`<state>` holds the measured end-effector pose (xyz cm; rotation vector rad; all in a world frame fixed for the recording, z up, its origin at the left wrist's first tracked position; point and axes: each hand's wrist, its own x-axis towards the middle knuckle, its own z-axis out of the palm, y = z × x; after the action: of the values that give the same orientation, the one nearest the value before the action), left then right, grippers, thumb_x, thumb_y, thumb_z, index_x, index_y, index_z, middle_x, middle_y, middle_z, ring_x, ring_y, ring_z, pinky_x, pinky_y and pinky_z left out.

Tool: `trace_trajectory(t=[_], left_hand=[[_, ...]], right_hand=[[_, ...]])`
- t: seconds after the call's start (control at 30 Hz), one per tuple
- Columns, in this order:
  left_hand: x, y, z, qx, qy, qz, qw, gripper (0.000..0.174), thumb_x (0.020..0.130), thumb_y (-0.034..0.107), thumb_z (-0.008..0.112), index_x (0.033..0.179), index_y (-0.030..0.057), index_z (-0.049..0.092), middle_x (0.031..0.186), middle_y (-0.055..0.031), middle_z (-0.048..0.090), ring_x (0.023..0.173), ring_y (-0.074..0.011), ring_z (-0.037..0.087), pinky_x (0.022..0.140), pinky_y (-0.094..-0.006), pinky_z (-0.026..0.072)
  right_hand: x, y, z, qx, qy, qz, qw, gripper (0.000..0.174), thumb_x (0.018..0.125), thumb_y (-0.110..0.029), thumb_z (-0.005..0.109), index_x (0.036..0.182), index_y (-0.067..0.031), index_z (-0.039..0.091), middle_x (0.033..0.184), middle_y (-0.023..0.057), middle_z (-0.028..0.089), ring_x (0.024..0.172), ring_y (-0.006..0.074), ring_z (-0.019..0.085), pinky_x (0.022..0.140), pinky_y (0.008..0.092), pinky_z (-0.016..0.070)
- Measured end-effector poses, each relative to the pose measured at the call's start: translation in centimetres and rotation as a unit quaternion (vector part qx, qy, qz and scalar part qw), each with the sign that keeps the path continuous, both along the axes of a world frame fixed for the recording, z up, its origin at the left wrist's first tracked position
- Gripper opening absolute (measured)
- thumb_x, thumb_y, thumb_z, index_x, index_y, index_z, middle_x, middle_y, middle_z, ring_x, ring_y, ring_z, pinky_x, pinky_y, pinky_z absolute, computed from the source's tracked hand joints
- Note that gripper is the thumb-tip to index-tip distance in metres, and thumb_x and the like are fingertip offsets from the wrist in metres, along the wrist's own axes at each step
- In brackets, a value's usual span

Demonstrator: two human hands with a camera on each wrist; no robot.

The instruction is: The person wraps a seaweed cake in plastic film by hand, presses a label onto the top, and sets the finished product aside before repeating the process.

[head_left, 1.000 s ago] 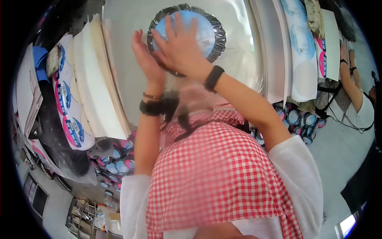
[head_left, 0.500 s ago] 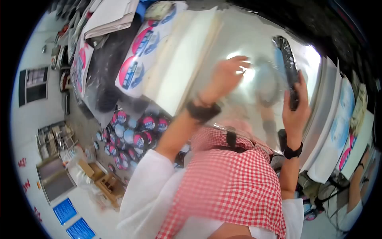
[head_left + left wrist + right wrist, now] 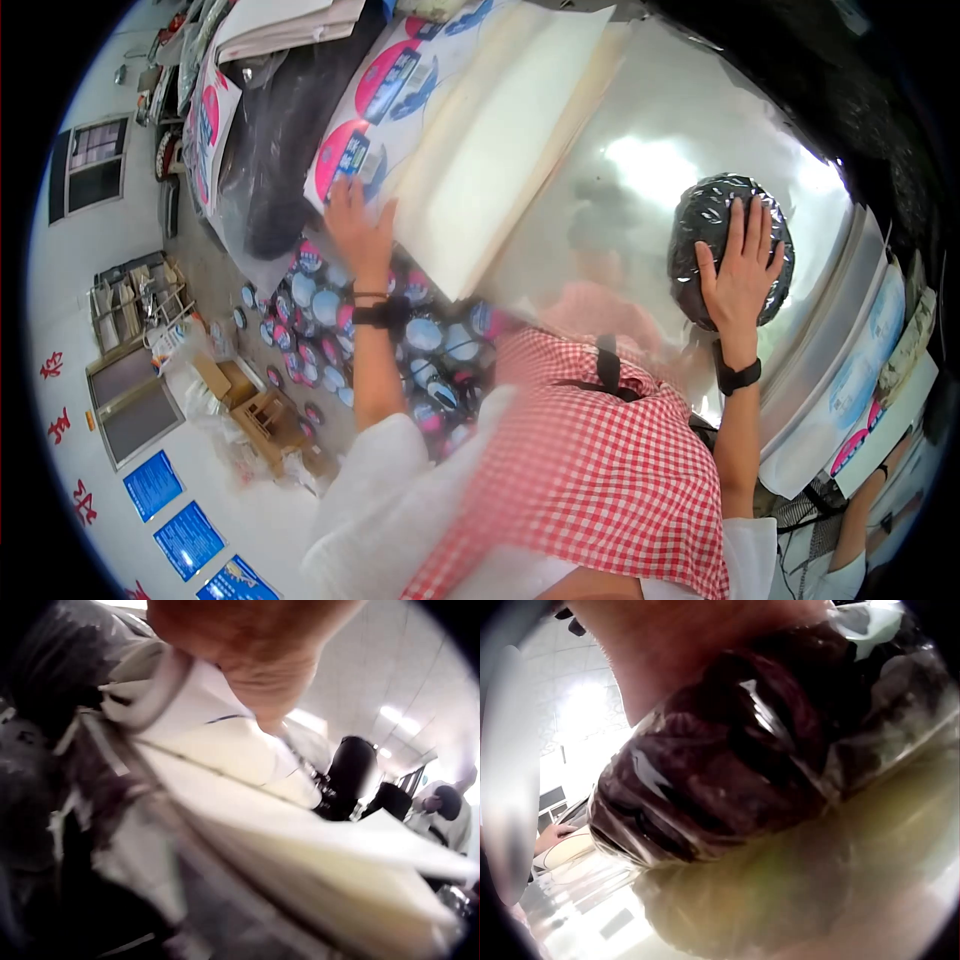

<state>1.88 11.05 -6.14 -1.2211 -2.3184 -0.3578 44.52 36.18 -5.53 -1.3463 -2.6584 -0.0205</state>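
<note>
A round black package (image 3: 690, 235) wrapped in shiny clear film lies on the glossy tabletop (image 3: 560, 235). Its black side faces up and its underside is hidden. My right hand (image 3: 742, 275) rests flat on top with fingers spread. In the right wrist view the wrinkled film of the package (image 3: 705, 787) fills the middle, below the palm. Over on the left, my left hand (image 3: 360, 235) reaches to the lower edge of the printed label sheets (image 3: 385, 90), fingers straight and overlapping the pink and blue print. The left wrist view shows the left hand (image 3: 262, 645) above pale sheets (image 3: 225, 750).
A stack of white sheets (image 3: 500, 130) lies between the printed sheets and the tabletop. More sheets (image 3: 840, 350) line the right side. Many round labelled packages (image 3: 325, 305) cover the floor below. Another person's arm (image 3: 860, 510) shows at lower right.
The package, earlier lying blue label up and then tipped on edge in my right hand, now lies black side up. My left hand has moved left to the printed sheets.
</note>
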Motion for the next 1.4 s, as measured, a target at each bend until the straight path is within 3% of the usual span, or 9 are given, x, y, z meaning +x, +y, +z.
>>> trace_trajectory(t=[0.37, 0.6, 0.8, 0.87, 0.93, 1.1, 1.17, 1.23, 1.4], left_hand=[[0.5, -0.3, -1.1, 0.012, 0.075, -0.062, 0.995, 0.020, 0.075, 0.009, 0.075, 0.095, 0.0119, 0.075, 0.096, 0.0018, 0.069, 0.087, -0.0199, 0.061, 0.080, -0.0352, 0.0482], [-2.9, -0.3, 2.3, 0.090, -0.238, -0.103, 0.961, 0.014, 0.079, 0.012, 0.075, 0.091, 0.0041, 0.073, 0.082, -0.0013, 0.070, 0.072, -0.0141, 0.062, 0.071, -0.0281, 0.0502], [-21.5, -9.2, 8.0, 0.380, -0.801, 0.072, 0.457, 0.011, 0.096, 0.017, 0.062, 0.089, 0.0095, 0.059, 0.072, 0.0053, 0.050, 0.062, -0.0073, 0.048, 0.054, -0.0224, 0.0420], [-24.1, -15.8, 13.7, 0.221, -0.586, 0.011, 0.779, 0.019, 0.100, 0.018, 0.053, 0.109, 0.0032, 0.061, 0.095, -0.0025, 0.061, 0.086, -0.0141, 0.060, 0.074, -0.0270, 0.0485], [-25.5, -16.2, 17.6, 0.505, -0.618, -0.051, 0.600, 0.027, 0.101, 0.018, 0.049, 0.116, -0.0020, 0.058, 0.105, -0.0101, 0.062, 0.099, -0.0177, 0.059, 0.083, -0.0307, 0.0478], [0.6, 3.1, 11.7, 0.280, 0.063, 0.120, 0.950, 0.024, 0.099, 0.017, 0.049, 0.113, -0.0026, 0.053, 0.104, -0.0130, 0.055, 0.093, -0.0251, 0.055, 0.077, -0.0358, 0.0445], [14.4, 10.7, 8.2, 0.155, 0.063, -0.061, 0.984, 0.023, 0.099, 0.016, 0.050, 0.112, -0.0028, 0.051, 0.103, -0.0141, 0.052, 0.091, -0.0280, 0.053, 0.074, -0.0378, 0.0432], [23.3, 15.8, 6.4, 0.090, -0.200, -0.458, 0.861, 0.039, 0.099, 0.012, 0.046, 0.135, -0.0005, 0.051, 0.144, -0.0203, 0.045, 0.137, -0.0331, 0.039, 0.109, -0.0421, 0.0338], [27.9, 19.4, 1.5, -0.030, -0.192, -0.566, 0.801, 0.056, 0.074, -0.001, 0.068, 0.128, 0.0053, 0.058, 0.139, -0.0179, 0.049, 0.130, -0.0365, 0.046, 0.099, -0.0416, 0.0465]], right_hand=[[0.2, 0.2, -0.9, 0.039, 0.012, 0.007, 0.999, 0.066, 0.092, -0.053, 0.049, 0.146, -0.0157, 0.039, 0.153, 0.0095, 0.033, 0.142, 0.0278, 0.027, 0.112, 0.0561, 0.0172], [0.5, 0.4, -1.4, 0.056, 0.018, 0.000, 0.998, 0.066, 0.092, -0.056, 0.048, 0.146, -0.0180, 0.038, 0.153, 0.0084, 0.033, 0.142, 0.0266, 0.027, 0.112, 0.0553, 0.0167], [3.4, 1.2, 1.5, -0.081, 0.255, 0.011, 0.963, 0.064, 0.094, -0.049, 0.051, 0.144, -0.0102, 0.040, 0.151, 0.0173, 0.032, 0.141, 0.0343, 0.026, 0.113, 0.0496, 0.0177], [6.8, -0.1, 4.3, -0.018, 0.203, -0.095, 0.975, 0.059, 0.093, -0.043, 0.055, 0.139, -0.0081, 0.046, 0.148, 0.0205, 0.035, 0.140, 0.0364, 0.027, 0.112, 0.0467, 0.0212], [10.0, -1.0, 1.8, -0.167, 0.271, -0.156, 0.935, 0.066, 0.086, -0.041, 0.064, 0.140, -0.0090, 0.044, 0.147, 0.0211, 0.036, 0.137, 0.0373, 0.030, 0.111, 0.0468, 0.0248], [6.7, -2.9, -0.8, -0.183, 0.399, -0.164, 0.883, 0.075, 0.070, -0.027, 0.078, 0.135, -0.0051, 0.046, 0.129, 0.0200, 0.048, 0.124, 0.0358, 0.041, 0.104, 0.0450, 0.0350], [6.1, -2.5, -0.8, -0.199, 0.463, -0.167, 0.848, 0.075, 0.068, -0.022, 0.080, 0.132, -0.0037, 0.047, 0.125, 0.0195, 0.051, 0.119, 0.0347, 0.045, 0.102, 0.0437, 0.0382], [5.8, -2.4, -1.8, -0.228, 0.502, -0.161, 0.818, 0.074, 0.070, -0.008, 0.079, 0.135, -0.0020, 0.044, 0.129, 0.0153, 0.046, 0.121, 0.0268, 0.046, 0.102, 0.0381, 0.0415], [5.6, -2.3, -1.4, -0.205, 0.475, -0.155, 0.842, 0.071, 0.075, -0.001, 0.073, 0.138, -0.0018, 0.041, 0.129, 0.0118, 0.046, 0.121, 0.0213, 0.048, 0.103, 0.0331, 0.0418]])
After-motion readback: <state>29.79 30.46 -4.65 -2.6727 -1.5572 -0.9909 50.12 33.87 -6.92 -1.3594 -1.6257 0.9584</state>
